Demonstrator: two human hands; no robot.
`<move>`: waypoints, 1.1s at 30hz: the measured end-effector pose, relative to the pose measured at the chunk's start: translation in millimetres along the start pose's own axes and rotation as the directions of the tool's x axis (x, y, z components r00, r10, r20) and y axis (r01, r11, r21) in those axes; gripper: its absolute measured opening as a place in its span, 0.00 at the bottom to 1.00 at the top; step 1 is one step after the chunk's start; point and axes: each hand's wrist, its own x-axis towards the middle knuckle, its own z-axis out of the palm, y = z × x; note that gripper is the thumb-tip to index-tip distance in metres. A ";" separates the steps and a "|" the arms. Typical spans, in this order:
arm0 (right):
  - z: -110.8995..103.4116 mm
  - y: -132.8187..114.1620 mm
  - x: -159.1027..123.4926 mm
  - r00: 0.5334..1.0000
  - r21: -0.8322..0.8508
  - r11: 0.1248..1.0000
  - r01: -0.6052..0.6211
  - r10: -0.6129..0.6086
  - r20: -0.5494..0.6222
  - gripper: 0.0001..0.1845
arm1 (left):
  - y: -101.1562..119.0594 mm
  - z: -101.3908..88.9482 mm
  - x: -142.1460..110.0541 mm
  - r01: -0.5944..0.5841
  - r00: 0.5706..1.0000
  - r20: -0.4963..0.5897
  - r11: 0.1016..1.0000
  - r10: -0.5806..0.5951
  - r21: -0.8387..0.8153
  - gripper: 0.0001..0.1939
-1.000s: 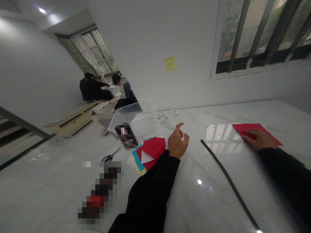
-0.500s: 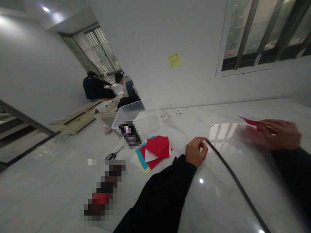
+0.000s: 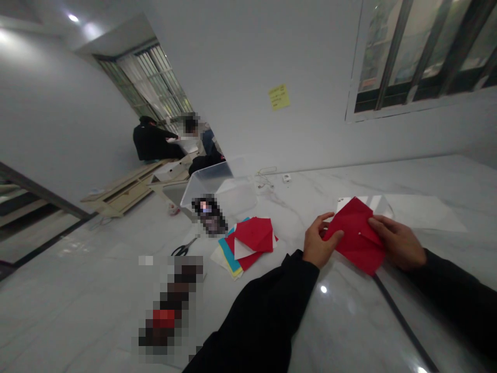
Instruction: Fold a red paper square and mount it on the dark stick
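A red sheet of paper point(image 3: 355, 235) is held up just above the white marble floor, between both my hands. My left hand point(image 3: 319, 243) pinches its left edge with thumb and fingers. My right hand point(image 3: 399, 242) grips its right side, fingers closed over the sheet. Both of my sleeves are black.
A pile of red, blue, yellow and white papers point(image 3: 243, 241) lies to the left, with scissors point(image 3: 183, 248) beside it. Behind stands a clear plastic box point(image 3: 217, 189). A dark floor seam point(image 3: 404, 324) runs under my hands. Two people point(image 3: 171, 140) sit far back by a low wooden frame point(image 3: 124, 189).
My right hand lifted the red sheet off the floor at the right and carried it to the middle. My left hand came over from the paper pile and took hold of its left edge.
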 end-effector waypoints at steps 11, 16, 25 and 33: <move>-1.3 3.0 1.3 0.907 -0.008 0.982 -0.190 0.178 0.382 0.19 | -0.5 -2.3 5.3 0.137 0.988 -0.018 0.913 -0.156 -0.385 0.24; -1.4 8.1 3.1 0.934 0.018 0.988 -0.155 0.140 0.328 0.19 | 3.2 -2.5 6.1 0.221 0.975 0.096 0.825 -0.201 -0.520 0.32; 8.6 -1.5 -11.8 0.885 -0.035 0.996 -0.079 0.086 0.457 0.24 | -16.8 1.3 4.5 0.102 0.993 0.077 0.977 -0.089 -0.188 0.24; 9.3 -0.5 -13.7 0.877 -0.056 0.998 -0.014 0.039 0.479 0.23 | -18.8 2.4 1.2 0.096 0.994 0.071 0.988 -0.088 -0.122 0.19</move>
